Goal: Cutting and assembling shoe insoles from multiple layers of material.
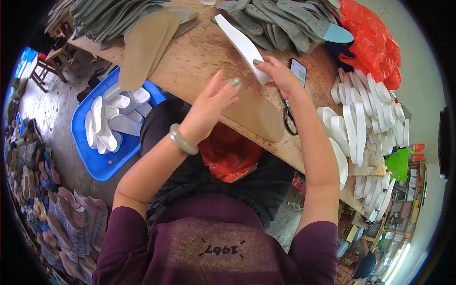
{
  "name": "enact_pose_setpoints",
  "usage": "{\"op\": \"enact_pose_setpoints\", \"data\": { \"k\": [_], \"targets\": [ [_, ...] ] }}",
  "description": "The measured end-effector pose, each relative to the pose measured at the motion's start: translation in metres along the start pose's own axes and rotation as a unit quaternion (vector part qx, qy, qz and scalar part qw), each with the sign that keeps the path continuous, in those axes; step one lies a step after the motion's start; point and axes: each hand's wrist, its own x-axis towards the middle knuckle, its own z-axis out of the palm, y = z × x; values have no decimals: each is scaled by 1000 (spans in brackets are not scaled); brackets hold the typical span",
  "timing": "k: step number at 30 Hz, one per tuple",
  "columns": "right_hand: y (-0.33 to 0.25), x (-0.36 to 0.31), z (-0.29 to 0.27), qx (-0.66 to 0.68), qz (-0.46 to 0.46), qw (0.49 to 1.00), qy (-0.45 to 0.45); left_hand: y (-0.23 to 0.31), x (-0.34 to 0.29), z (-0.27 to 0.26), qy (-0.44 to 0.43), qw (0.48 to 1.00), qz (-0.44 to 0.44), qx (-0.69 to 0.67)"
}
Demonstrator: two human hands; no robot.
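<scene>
My right hand (281, 77) grips the near end of a long white shoe sole (241, 45). The sole is tilted on its edge over the wooden table (202, 45), pointing away to the upper left. My left hand (212, 100) is raised to the left of the sole, fingers apart and nothing in it, with a bracelet round the wrist. Below the hands, a flat brown insole (259, 116) lies along the table's near edge, partly behind my left hand. Beside my right wrist are a phone (298, 71) and a black-handled tool, probably scissors (289, 119).
Grey insoles (107, 21) and brown insoles (147, 47) are stacked far left, with more grey ones (280, 23) at the back. A blue basin (83, 142) holds white soles. Rows of white soles (358, 114) and a red plastic bag (373, 40) are on the right.
</scene>
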Motion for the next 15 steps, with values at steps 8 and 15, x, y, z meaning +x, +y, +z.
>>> {"op": "enact_pose_setpoints", "data": {
  "k": [8, 15],
  "targets": [
    [14, -157, 78, -43, -270, 952, 138, -29, 12, 44, -55, 994, 95, 22],
    [7, -289, 3, -294, -365, 824, 317, 17, -64, -5, -326, 761, 228, 512]
  ]
}}
